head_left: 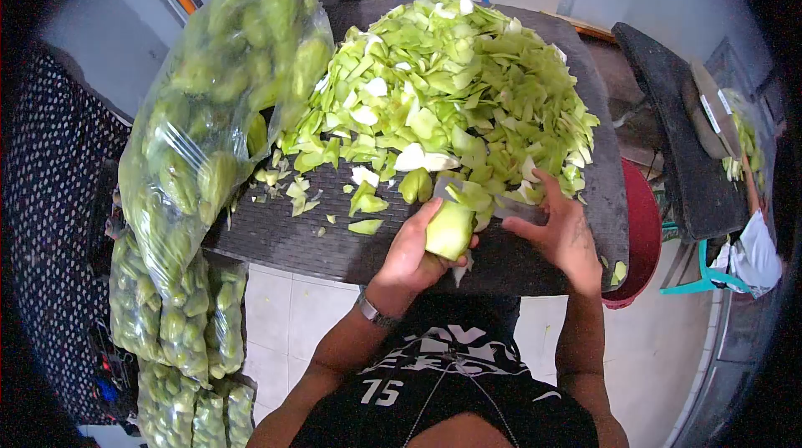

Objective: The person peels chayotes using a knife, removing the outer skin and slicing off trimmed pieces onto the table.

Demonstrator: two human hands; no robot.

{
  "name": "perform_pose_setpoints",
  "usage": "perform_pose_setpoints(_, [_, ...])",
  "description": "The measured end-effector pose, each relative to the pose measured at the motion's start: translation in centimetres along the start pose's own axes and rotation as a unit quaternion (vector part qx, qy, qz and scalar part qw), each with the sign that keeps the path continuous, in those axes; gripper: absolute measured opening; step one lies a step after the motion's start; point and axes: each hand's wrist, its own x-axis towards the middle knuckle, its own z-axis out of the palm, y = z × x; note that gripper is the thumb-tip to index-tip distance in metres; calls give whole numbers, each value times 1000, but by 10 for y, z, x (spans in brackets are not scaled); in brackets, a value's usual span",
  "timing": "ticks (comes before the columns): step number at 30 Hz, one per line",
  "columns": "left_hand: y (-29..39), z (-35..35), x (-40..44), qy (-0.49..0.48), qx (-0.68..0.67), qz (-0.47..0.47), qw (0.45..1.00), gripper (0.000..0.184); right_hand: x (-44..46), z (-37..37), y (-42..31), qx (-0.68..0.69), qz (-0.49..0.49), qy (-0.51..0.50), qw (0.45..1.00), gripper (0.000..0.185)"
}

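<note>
My left hand (411, 249) is closed around a peeled, pale-green vegetable (449, 231) that looks like a chayote, held at the table's near edge. To its right, my right hand (561, 231) has thumb and forefinger spread apart beside the pile. A blurred greyish flat patch (511, 207) shows by those fingers; I cannot make out what it is. Just beyond both hands rises a large heap of thin green slices (468, 89), with a few whiter pieces among them. Loose trimmings (366, 227) lie left of my left hand.
A big clear bag of whole green vegetables (196, 122) leans over the table's left side. Several more filled bags (184, 323) are stacked below it. Under the right edge stands a red tub (639, 235). A second dark table (689, 131) and a turquoise stool (706, 277) are farther right.
</note>
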Motion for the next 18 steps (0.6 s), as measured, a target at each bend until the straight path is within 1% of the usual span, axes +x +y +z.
perform_pose_setpoints(2, [6,-3,-7,-49,-13,-13,999,47,2,-3,24,-20,25,30,999,66])
perform_pose_setpoints(3, [10,-5,-11,-74,-20,-18,997,48,5,-5,41,-59,36,82,994,55])
perform_pose_setpoints(5, [13,-3,-16,-32,1,13,999,52,7,-22,40,-17,130,64,989,48])
perform_pose_setpoints(7, [21,7,-16,11,20,45,999,52,6,-15,48,-12,106,42,993,45])
perform_pose_setpoints(8, [20,12,-14,54,24,64,996,51,2,-12,51,-10,96,32,995,43])
perform_pose_setpoints(11, [14,-2,10,14,-3,111,994,48,-7,2,25,99,73,-3,992,37])
perform_pose_setpoints(12, [14,3,7,-10,36,123,992,46,-9,2,10,99,89,-20,991,44])
perform_pose_setpoints(15, [17,16,-2,1,57,94,994,43,-13,14,-14,132,119,-56,983,56])
perform_pose_setpoints(16, [16,17,-3,43,39,74,996,45,-16,19,-17,155,123,-84,977,71])
perform_pose_setpoints(18, [4,-2,10,14,34,136,990,49,-23,27,-31,123,70,-86,986,77])
